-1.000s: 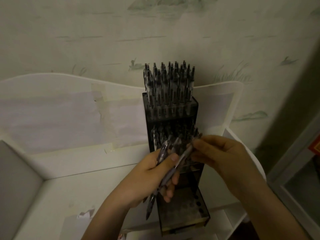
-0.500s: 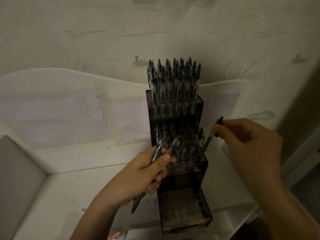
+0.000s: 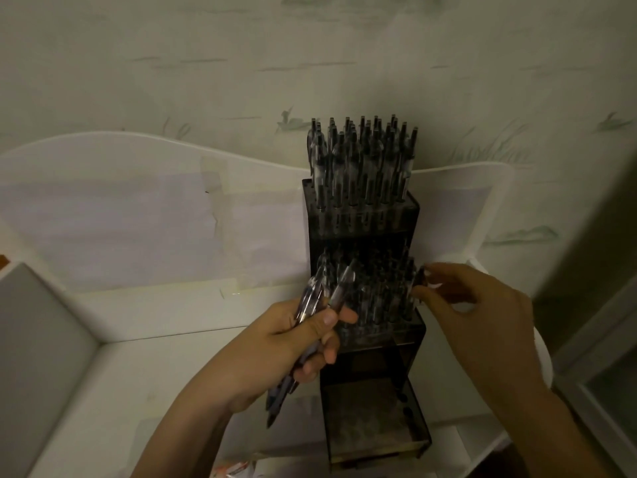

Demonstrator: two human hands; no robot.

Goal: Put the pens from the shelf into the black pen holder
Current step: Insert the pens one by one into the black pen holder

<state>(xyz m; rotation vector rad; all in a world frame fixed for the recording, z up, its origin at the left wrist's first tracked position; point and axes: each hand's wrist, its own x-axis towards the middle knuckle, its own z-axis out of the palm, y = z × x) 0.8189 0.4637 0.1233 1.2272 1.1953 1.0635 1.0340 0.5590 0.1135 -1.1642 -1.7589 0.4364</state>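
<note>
A black stepped pen holder [image 3: 362, 219] stands on the white shelf [image 3: 144, 360] against the wall. Its top tier and middle tier are packed with upright pens [image 3: 362, 157]; the lowest tier [image 3: 372, 439] shows bare holes. My left hand [image 3: 275, 350] is closed around a bunch of pens [image 3: 320, 298], tips pointing down, just left of the middle tier. At the holder's right edge, my right hand [image 3: 475, 305] pinches the top of one pen [image 3: 418, 281] that stands at the middle tier.
The shelf has a raised white back panel [image 3: 138, 208] with taped paper and a side wall [image 3: 38, 339] at the left. A patterned wall rises behind. A cabinet edge [image 3: 599, 374] is at the right. Scraps lie at the shelf front [image 3: 234, 469].
My right hand took one pen from the bunch in my left hand, carried it to the right, and lowered it at the middle tier's right edge. My left hand stayed nearly still.
</note>
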